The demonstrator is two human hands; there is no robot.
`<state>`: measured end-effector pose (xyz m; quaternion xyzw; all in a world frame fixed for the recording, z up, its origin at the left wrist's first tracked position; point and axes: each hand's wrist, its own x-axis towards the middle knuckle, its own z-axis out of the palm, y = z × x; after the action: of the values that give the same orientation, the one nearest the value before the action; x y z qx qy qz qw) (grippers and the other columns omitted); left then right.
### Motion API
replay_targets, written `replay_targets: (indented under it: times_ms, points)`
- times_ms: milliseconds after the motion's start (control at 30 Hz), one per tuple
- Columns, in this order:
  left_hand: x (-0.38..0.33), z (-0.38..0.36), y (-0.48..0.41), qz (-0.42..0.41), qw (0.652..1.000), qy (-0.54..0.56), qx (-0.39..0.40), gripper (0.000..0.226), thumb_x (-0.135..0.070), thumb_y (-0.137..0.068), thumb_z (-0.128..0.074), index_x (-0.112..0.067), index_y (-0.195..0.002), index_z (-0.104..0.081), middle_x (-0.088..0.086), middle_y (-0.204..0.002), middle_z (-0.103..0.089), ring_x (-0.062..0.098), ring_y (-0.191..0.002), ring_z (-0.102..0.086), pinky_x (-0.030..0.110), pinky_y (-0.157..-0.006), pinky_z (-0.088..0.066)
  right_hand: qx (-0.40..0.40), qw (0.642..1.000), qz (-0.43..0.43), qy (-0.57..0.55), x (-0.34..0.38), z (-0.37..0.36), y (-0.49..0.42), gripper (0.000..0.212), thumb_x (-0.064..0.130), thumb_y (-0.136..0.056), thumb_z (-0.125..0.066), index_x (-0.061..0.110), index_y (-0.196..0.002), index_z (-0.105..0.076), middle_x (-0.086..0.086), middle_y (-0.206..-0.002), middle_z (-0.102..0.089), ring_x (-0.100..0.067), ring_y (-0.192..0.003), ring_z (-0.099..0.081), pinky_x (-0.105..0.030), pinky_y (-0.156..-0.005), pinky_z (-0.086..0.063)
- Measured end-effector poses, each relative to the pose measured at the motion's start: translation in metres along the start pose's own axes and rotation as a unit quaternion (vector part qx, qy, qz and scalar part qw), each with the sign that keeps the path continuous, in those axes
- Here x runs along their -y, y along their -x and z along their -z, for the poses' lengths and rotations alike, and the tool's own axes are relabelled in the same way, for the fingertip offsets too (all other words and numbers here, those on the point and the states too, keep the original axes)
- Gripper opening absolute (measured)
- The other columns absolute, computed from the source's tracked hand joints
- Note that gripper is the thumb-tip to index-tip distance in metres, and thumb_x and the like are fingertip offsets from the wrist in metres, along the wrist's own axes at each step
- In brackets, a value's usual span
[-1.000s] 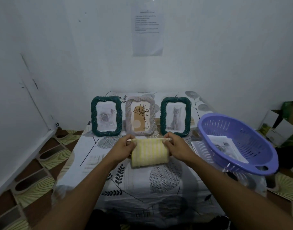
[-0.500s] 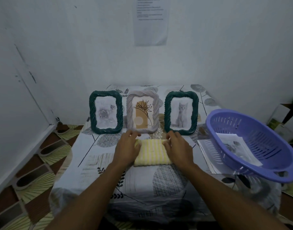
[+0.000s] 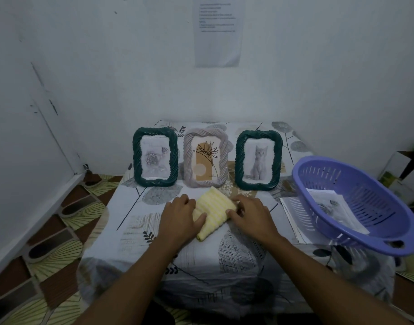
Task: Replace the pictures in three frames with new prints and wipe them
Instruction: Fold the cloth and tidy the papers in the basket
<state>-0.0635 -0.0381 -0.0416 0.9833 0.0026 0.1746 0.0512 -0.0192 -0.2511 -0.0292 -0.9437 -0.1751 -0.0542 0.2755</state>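
Note:
Three frames stand upright at the back of the table: a dark green frame (image 3: 155, 157) with a rose print on the left, a grey frame (image 3: 205, 158) with a plant drawing in the middle, and a dark green frame (image 3: 258, 160) with a kitten print on the right. In front of them a folded yellow striped cloth (image 3: 213, 212) lies on the table, turned diagonally. My left hand (image 3: 180, 214) rests on its left side and my right hand (image 3: 250, 214) presses its right corner.
A purple plastic basket (image 3: 356, 207) holding paper prints (image 3: 335, 207) sits tilted at the table's right edge, on top of more sheets (image 3: 292, 212). The table wears a leaf-patterned cover (image 3: 135, 226). Cardboard boxes (image 3: 403, 174) stand at far right. A paper notice (image 3: 217, 31) hangs on the wall.
The cloth was held up by both hands, then laid flat on the table; now it is turned diagonally with both hands pressing it. The view has tilted down.

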Motion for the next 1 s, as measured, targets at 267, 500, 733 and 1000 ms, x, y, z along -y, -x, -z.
replay_targets:
  times_ms: [267,500,733,1000]
  points:
    - [0.041,0.019,0.025,0.097,0.987,0.128,0.013,0.057,-0.062,-0.083,-0.033,-0.017,-0.113,-0.054,0.005,-0.114,-0.049,0.026,-0.104,-0.050,0.040,-0.084,-0.043,-0.025,0.993,0.008,-0.117,0.072,-0.047,-0.014,0.026,0.014,-0.077,-0.075,0.017,-0.100,-0.065,-0.001,-0.114,-0.050,-0.013,-0.085,-0.054,-0.029,-0.084,-0.050]
    - [0.100,0.030,0.038,0.122,0.986,0.105,0.037,0.049,-0.044,-0.088,-0.048,-0.016,-0.125,-0.061,0.013,-0.138,-0.044,0.033,-0.118,-0.046,0.042,-0.096,-0.040,0.003,0.990,0.045,-0.133,0.118,-0.091,-0.030,0.020,0.020,-0.079,-0.075,0.014,-0.098,-0.075,-0.006,-0.114,-0.059,-0.017,-0.105,-0.056,-0.029,-0.092,-0.048]
    - [0.145,0.036,0.063,0.093,0.994,0.052,0.025,0.065,-0.045,-0.092,-0.023,-0.006,-0.130,-0.058,0.014,-0.140,-0.052,0.031,-0.120,-0.056,0.045,-0.100,-0.045,0.009,0.992,0.121,-0.019,0.156,-0.118,-0.019,0.029,0.036,-0.094,-0.049,0.027,-0.114,-0.068,0.002,-0.132,-0.052,-0.020,-0.121,-0.047,-0.038,-0.092,-0.030]
    - [0.152,0.030,0.063,0.090,0.991,0.098,0.021,0.063,-0.040,-0.094,-0.019,-0.007,-0.141,-0.044,0.014,-0.150,-0.038,0.031,-0.130,-0.047,0.043,-0.105,-0.041,0.067,0.981,0.170,0.068,0.157,-0.124,-0.011,0.054,0.054,-0.099,-0.027,0.029,-0.145,-0.038,0.000,-0.158,-0.026,-0.014,-0.142,-0.029,-0.053,-0.106,-0.015]
